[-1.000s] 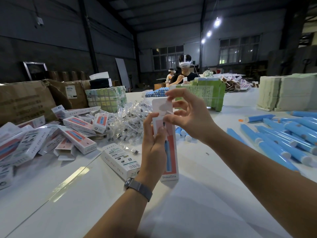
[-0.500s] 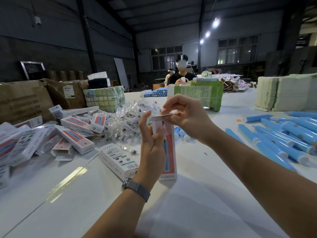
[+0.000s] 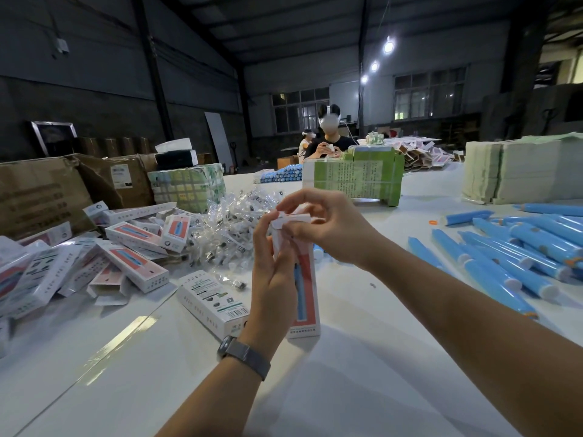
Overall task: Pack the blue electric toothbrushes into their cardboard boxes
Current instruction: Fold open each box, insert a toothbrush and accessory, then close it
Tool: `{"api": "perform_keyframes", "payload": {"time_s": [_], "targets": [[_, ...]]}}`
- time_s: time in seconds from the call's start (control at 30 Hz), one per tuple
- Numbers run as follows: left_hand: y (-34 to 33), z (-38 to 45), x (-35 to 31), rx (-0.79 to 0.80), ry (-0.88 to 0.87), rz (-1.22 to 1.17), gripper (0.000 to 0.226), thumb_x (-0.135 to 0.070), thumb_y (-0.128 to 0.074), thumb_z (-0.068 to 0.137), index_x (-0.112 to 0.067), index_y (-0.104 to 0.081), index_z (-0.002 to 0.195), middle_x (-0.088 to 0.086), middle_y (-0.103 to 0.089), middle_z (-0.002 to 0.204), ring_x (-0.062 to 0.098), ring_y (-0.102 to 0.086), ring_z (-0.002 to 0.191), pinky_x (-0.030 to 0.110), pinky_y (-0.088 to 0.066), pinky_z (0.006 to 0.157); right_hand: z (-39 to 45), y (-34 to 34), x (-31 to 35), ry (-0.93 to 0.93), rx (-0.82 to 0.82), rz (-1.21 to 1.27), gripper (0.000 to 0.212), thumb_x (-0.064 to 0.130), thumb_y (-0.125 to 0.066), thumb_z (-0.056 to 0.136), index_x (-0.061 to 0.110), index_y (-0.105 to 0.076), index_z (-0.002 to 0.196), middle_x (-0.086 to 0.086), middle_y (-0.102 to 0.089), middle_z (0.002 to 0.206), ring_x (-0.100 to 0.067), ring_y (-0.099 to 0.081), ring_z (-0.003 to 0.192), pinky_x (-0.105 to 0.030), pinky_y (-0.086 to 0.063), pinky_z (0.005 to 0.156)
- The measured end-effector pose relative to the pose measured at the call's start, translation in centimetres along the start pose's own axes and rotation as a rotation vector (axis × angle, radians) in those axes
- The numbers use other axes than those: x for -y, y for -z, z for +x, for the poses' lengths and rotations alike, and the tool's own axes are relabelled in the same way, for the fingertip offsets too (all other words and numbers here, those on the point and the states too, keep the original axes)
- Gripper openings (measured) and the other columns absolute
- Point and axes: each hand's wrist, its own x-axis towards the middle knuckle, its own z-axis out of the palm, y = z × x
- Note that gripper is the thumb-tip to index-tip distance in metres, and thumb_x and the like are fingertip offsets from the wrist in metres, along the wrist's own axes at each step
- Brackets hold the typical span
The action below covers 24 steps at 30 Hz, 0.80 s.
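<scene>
Head view, the box: a tall cardboard box [image 3: 305, 298] with a red front and a blue toothbrush printed on it stood upright on the white table [image 3: 362, 373], dead centre.
Left hand: the left hand [image 3: 274, 272] was wrapped round the box's left side, fingers curled on it, thumb up by the top flap; a grey watch [image 3: 243, 354] sat on that wrist.
Right hand: the right hand [image 3: 328, 225] was at the box's top, fingertips pinching the white flap [image 3: 291, 219], which lay folded nearly flat.
Toothbrushes: loose blue toothbrushes [image 3: 511, 257] lay piled to the right, well apart from the held box.
In the way, left: a lone white box [image 3: 213, 302] lay flat just beside the left wrist, and behind it sprawled a heap of packed and half-open boxes [image 3: 126, 247].
In the way, behind: a mound of clear plastic packets [image 3: 230, 228] sat right behind both hands.
Further back: a green-printed bundle [image 3: 353, 176], a brown carton [image 3: 41, 190] at left and pale stacks [image 3: 520, 168] at right.
Across the table: another person [image 3: 329, 140] sat facing, hands busy with something small I couldn't make out.
</scene>
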Motion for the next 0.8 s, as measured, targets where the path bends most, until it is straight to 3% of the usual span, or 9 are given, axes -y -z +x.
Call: {"api": "perform_keyframes", "payload": {"time_s": [0.07,0.2,0.33,0.4,0.63,0.8], "targets": [[0.1,0.0,-0.2,-0.003,0.011,-0.014,0.031,-0.027,-0.038,0.105,-0.05,-0.043,0.124,-0.019,-0.064,0.102,0.01,-0.068,0.09,0.024,-0.056,0.072,-0.1,0.0,-0.1,-0.027,0.0,-0.01,0.021,0.008,-0.073,0.085,0.02,-0.07,0.102,0.002,-0.069,0.098,-0.023,-0.067,0.092,-0.038,-0.058,0.083],[0.2,0.1,-0.2,-0.028,0.003,-0.003,0.021,-0.034,-0.035,0.103,-0.036,-0.042,0.122,-0.017,-0.066,0.091,0.008,-0.068,0.079,0.023,-0.057,0.066,-0.1,0.1,0.0,-0.026,-0.032,-0.037,0.011,0.011,-0.077,0.083,0.014,-0.072,0.093,0.002,-0.062,0.088,-0.031,-0.064,0.088,-0.049,-0.055,0.083],[0.2,0.2,-0.4,-0.042,-0.022,-0.01,0.019,-0.035,-0.034,0.104,-0.027,-0.044,0.118,-0.014,-0.065,0.083,0.008,-0.064,0.071,0.023,-0.056,0.062,-0.1,0.0,0.5,0.003,-0.038,-0.013,0.012,0.009,-0.077,0.082,0.021,-0.073,0.085,-0.021,-0.059,0.092,-0.049,-0.055,0.089,-0.056,-0.049,0.082],[0.2,0.2,-0.5,-0.052,-0.024,-0.011,0.016,-0.033,-0.033,0.105,-0.029,-0.046,0.114,-0.012,-0.063,0.081,0.008,-0.063,0.07,0.023,-0.055,0.062,0.0,0.1,0.7,0.004,-0.025,0.007,0.01,0.009,-0.074,0.085,0.019,-0.073,0.083,-0.019,-0.058,0.09,-0.052,-0.053,0.087,-0.059,-0.048,0.081],[0.2,0.3,-0.6,-0.052,-0.019,-0.01,0.015,-0.032,-0.034,0.105,-0.029,-0.046,0.113,-0.015,-0.064,0.081,0.006,-0.062,0.071,0.021,-0.053,0.062,-0.1,0.3,1.0,0.031,-0.008,-0.12,0.011,0.007,-0.074,0.084,0.018,-0.072,0.087,-0.001,-0.06,0.084,-0.044,-0.057,0.084,-0.055,-0.051,0.074],[0.2,0.2,-0.3,-0.04,-0.041,0.043,0.016,-0.034,-0.032,0.106,-0.03,-0.043,0.116,-0.014,-0.062,0.082,0.007,-0.061,0.072,0.024,-0.055,0.063,-0.1,0.4,1.1,0.05,-0.004,-0.18,0.008,0.009,-0.074,0.084,0.016,-0.071,0.084,0.004,-0.059,0.082,-0.036,-0.059,0.084,-0.054,-0.05,0.078]]}}
